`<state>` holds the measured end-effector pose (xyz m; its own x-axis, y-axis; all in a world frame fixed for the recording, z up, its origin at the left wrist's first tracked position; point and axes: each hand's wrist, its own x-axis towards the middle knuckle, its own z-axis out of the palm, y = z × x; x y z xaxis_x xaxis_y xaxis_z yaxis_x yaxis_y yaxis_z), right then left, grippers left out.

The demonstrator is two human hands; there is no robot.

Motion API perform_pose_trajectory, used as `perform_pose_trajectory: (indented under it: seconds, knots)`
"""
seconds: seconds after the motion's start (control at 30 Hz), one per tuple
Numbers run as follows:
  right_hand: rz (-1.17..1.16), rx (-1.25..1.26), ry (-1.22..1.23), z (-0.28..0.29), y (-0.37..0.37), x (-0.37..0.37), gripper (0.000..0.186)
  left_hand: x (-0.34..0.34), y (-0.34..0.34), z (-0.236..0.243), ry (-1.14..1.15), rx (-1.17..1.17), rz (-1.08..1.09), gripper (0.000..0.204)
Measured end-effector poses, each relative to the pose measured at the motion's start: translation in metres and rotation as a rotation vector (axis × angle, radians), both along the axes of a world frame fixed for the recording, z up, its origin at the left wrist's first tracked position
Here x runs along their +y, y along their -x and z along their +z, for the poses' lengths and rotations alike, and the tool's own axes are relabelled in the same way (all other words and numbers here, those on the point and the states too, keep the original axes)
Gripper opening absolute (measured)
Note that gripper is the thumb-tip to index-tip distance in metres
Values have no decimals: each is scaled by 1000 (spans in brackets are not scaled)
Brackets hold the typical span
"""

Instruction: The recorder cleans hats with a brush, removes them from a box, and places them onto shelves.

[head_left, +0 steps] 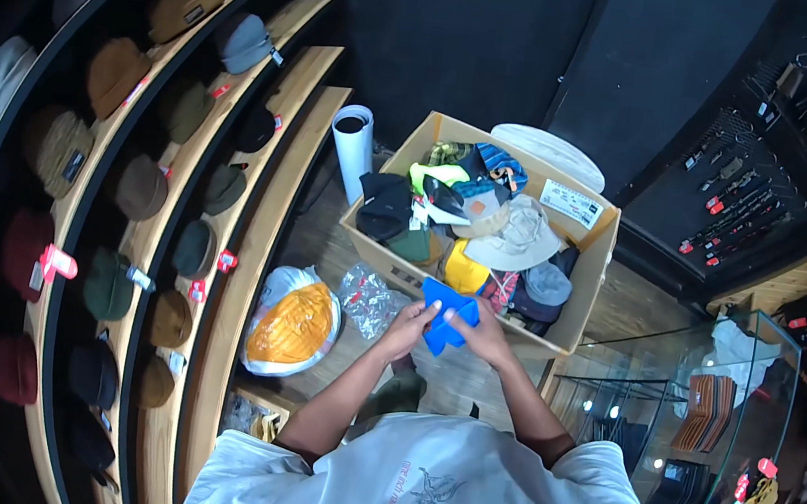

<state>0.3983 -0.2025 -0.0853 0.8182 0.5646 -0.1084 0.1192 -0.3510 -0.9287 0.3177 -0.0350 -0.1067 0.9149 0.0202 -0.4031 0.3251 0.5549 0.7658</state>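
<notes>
Both my hands hold a bright blue folded piece (438, 338), flat and cloth-like; its exact kind is unclear. My left hand (410, 325) pinches its left side, thumb on top. On the other side, my right hand (488, 337) grips it with the thumb across the surface. The piece is just in front of the near wall of an open cardboard box (596, 271). Inside that box lies a heap of caps and hats, including a light grey bucket hat (518, 238), a black cap (385, 206) and a yellow one (464, 268).
Curved wooden shelves (280, 151) with rows of beanies and caps run along the left. A white roll (352, 150) stands by the box. Clear plastic wrap (373, 299) and a bag with an orange item (292, 324) lie on the floor. A glass display case (744, 395) is at right.
</notes>
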Motion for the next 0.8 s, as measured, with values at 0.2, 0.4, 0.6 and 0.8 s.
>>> perform_pose_trajectory:
  seconds: [0.2, 0.4, 0.6, 0.8]
  knots:
    - [-92, 208, -108, -6, -36, 17, 42, 40, -65, 10, 170, -70, -204, 36]
    - [-627, 340, 55, -14, -74, -7, 70, 62, -126, 0, 36, -124, -279, 30]
    - [-753, 390, -222, -6, -129, -98, 48, 60, -169, -38, -349, 29, -277, 25]
    - [-759, 169, -134, -72, -186, -190, 32, 34, -184, -80, -482, 147, -218, 26]
